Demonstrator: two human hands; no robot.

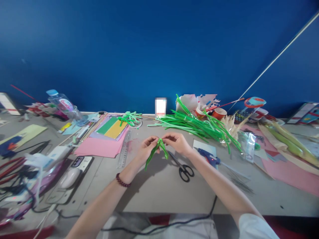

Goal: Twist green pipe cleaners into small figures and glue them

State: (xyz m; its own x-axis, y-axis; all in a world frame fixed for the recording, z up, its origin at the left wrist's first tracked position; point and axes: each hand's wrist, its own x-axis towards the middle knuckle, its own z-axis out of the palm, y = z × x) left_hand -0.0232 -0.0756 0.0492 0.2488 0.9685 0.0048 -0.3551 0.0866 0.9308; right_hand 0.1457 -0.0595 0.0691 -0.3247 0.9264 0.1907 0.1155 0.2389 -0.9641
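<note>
Left grip [147, 148] and right grip [177, 142] pinch closed on green stems [151, 158] between them

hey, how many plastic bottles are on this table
1: the clear bottle with a blue cap, toward the back left of the table, near the blue wall. Others may be hidden.

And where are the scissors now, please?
In the head view, the scissors lie on the table, right of centre, below the right hand and left of the glue gun.
</note>
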